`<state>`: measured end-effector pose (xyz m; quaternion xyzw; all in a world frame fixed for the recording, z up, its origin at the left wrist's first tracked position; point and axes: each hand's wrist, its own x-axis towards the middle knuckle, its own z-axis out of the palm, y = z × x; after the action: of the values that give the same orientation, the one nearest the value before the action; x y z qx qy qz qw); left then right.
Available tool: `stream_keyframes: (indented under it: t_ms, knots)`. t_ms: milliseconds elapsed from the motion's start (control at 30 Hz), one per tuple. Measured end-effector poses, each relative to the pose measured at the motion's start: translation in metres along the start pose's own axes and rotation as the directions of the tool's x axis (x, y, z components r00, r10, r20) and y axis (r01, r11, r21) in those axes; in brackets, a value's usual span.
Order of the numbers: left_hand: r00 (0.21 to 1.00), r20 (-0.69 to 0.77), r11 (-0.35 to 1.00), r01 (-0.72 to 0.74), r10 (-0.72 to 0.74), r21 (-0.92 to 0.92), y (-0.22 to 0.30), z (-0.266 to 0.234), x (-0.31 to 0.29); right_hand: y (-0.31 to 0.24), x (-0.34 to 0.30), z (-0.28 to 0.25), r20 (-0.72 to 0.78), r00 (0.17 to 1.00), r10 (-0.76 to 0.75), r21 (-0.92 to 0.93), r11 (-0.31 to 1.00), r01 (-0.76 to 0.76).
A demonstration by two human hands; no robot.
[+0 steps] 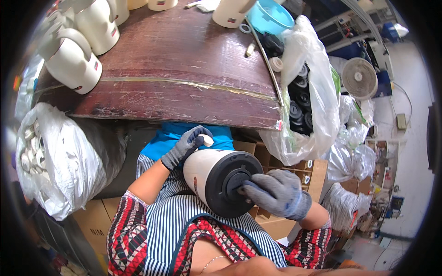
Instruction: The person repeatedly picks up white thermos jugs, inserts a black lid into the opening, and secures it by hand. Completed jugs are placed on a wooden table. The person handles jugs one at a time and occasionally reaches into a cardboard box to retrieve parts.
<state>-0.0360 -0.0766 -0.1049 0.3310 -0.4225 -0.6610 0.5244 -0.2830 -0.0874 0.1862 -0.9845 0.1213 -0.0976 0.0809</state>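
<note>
A white jug (197, 174) lies tilted across my lap, its black round base (218, 193) turned up toward me. My left hand (184, 148), in a grey glove, is closed beside the jug's far side. Its fingers curl around a small white round piece (206, 140); whether that piece is loose or part of the jug, I cannot tell. At the middle of the base sits a black disc (236, 183). My right hand (276, 193), gloved in grey too, has bent fingers pressed together with their tips at this disc. What lies under those fingertips is hidden.
Several white jugs (76, 64) stand on the dark wooden table (184, 60). A plastic bag of white round parts (69, 161) is at left; another bag (317, 92) at right holds black parts. A divided carton (313, 177) sits beside my right hand. A blue basin (271, 16) is beyond.
</note>
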Motion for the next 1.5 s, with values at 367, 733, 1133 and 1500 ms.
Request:
stream_keyframes:
  t_ms: [367, 733, 1133, 1500]
  knots:
    - [0.974, -0.182, 0.948, -0.074, 0.135, 0.311, 0.008, 0.026, -0.034, -0.051, -0.047, 0.01, 0.103, 0.94, 0.325, 0.008, 0.945, -0.327]
    - [0.915, -0.167, 0.423, -0.005, 0.367, 0.906, 0.048, 0.062, -0.08, -0.022, -0.12, 0.091, 0.343, 0.178, 0.922, 0.666, -0.105, -0.739]
    - [0.899, -0.297, 0.767, -0.062, 0.321, 0.639, 0.038, 0.033, -0.113, 0.062, -0.124, 0.045, 0.068, 0.307, 0.949, 0.487, 0.237, -0.84]
    - [0.776, 0.586, -0.651, -0.323, 0.233, 0.687, 0.344, 0.05, -0.042, 0.252, -0.018, 0.187, -0.289, 0.823, 0.489, -0.266, 0.785, -0.559]
